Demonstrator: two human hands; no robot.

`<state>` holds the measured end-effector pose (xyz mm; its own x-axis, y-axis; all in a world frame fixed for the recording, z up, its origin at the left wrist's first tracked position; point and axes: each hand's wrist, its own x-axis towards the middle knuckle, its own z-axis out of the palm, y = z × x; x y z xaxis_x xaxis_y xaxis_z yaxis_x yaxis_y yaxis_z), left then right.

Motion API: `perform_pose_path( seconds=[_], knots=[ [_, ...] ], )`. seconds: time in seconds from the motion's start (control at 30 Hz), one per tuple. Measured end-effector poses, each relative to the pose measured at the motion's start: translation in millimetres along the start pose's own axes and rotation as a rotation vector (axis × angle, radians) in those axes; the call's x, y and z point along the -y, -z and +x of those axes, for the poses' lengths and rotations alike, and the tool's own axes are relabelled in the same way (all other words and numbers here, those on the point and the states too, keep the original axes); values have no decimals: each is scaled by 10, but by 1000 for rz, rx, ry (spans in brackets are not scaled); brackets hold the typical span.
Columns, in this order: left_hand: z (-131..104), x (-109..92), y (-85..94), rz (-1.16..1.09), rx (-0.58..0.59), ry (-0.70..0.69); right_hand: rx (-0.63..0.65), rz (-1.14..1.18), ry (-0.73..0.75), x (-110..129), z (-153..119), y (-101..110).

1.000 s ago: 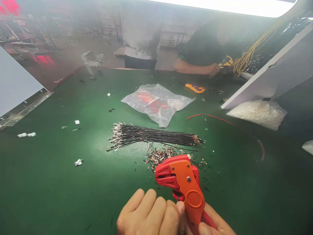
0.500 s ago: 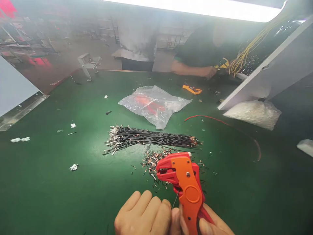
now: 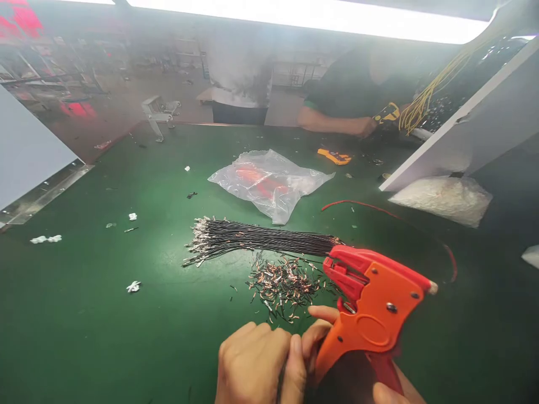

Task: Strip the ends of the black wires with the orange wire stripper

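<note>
At the bottom centre my left hand [image 3: 259, 362] is closed, its thumb pressed to the fingers; a dark thin wire shows faintly beneath it. My right hand [image 3: 322, 331] grips an orange and red wire stripper [image 3: 374, 308], whose jaws point up and left. The fingertips of both hands meet or nearly meet. Beyond them lies a heap of short black and copper wire scraps [image 3: 286, 283]. Behind the scraps, a bundle of black wires [image 3: 261, 235] lies sideways, with metal terminals at its left end. The stripper's nose overlaps the bundle's right end in view.
A clear plastic bag with red contents [image 3: 269, 182] lies on the green table [image 3: 105, 336]. Beyond are a yellow tool [image 3: 334, 156] and a red wire [image 3: 357, 202]. A filled bag [image 3: 444, 199] sits right, by a slanted white panel [image 3: 463, 118]. Across the table a person's arm [image 3: 337, 122] holds another yellow tool.
The stripper has swung right and tilted, uncovering the scrap heap. The thin wire seen below its jaws is no longer visible there. My left hand has shifted slightly right.
</note>
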<state>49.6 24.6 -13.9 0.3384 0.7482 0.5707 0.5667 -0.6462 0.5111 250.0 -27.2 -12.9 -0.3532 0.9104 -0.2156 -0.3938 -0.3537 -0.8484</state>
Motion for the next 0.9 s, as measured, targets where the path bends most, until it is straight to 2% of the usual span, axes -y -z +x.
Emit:
perform_pose_path(
  seconds=[0.07, 0.17, 0.23, 0.27, 0.33, 0.43, 0.57, 0.63, 0.73, 0.8, 0.83, 0.9],
  knots=[
    [-20, -33, -54, -132, 22, 102, 24, -15, -3, -59, 12, 32],
    [-27, -93, -92, -352, 90, 363, 130, 64, -109, -87, 51, 12],
    [-19, -113, -89, -470, 128, 523, 137, 106, -131, -69, 81, -27],
    [-13, -111, -81, -483, 129, 556, 125, 127, -124, -59, 95, -45],
    [0, -87, -54, -406, 89, 511, 95, 161, -98, -54, 121, -67],
    [11, -36, -11, -242, -6, 358, 56, 150, -75, -76, 149, -67],
    [8, 32, 1, -239, -94, 169, 33, 169, -32, -84, 173, -49],
    [-2, 80, -15, -264, -86, 67, 13, 190, -35, -63, 180, -43],
    [-28, 150, -45, -336, -5, -50, -2, 177, -14, -36, 189, -35],
    [-36, 157, -51, -352, -32, -51, 20, 195, -13, -42, 194, -27],
    [-30, 144, -45, -350, -68, -7, 38, 215, -25, -56, 196, -24],
    [6, 92, -12, -361, -123, 169, 77, 245, -48, -99, 199, -19]
  ],
)
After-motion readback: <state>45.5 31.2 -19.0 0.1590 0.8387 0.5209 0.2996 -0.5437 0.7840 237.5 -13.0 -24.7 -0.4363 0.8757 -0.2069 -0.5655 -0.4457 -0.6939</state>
